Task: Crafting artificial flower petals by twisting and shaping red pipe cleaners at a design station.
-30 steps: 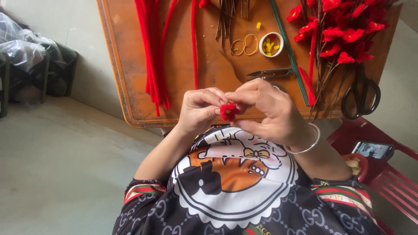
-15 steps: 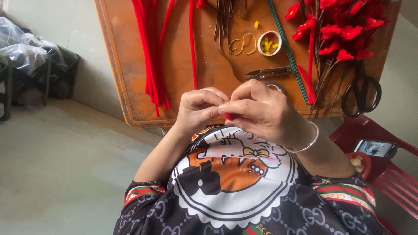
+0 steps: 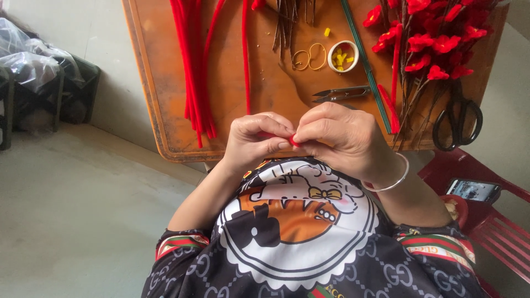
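We see a worn orange table [image 3: 165, 105] holding long red pipe cleaners [image 3: 193, 66], loose rubber bands [image 3: 309, 57], a small round dish of yellow bits [image 3: 343, 56], metal thread snips [image 3: 339, 94], red artificial flowers [image 3: 436, 38] and black scissors [image 3: 457, 118]. Beside it, a phone [image 3: 473, 190] rests on a red plastic chair [image 3: 497, 221].
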